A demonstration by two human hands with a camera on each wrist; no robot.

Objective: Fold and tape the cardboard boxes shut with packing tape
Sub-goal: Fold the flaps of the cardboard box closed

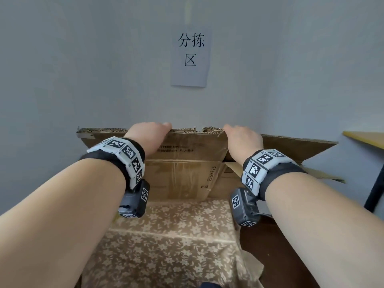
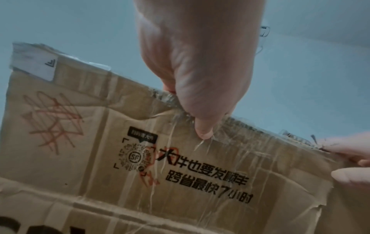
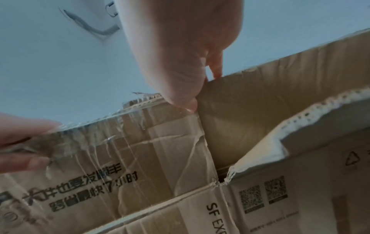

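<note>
A brown cardboard box (image 1: 182, 177) printed "SF EXPRESS" stands against the wall on a flowered cloth. Its near flap (image 1: 187, 144) stands upright, with old clear tape along its top edge. My left hand (image 1: 151, 134) grips that top edge left of centre, thumb on the printed face (image 2: 202, 126), fingers hooked over the far side. My right hand (image 1: 243, 138) grips the same flap at its right corner (image 3: 188, 101). The right side flap (image 1: 291, 148) sticks out sideways, and a lower flap (image 3: 300, 126) juts out below it. No tape roll is in view.
A paper sign (image 1: 190, 57) with black characters hangs on the grey wall behind the box. The flowered cloth (image 1: 172, 235) covers the surface in front of the box. A yellow tabletop with a dark leg (image 1: 369, 142) stands at the far right.
</note>
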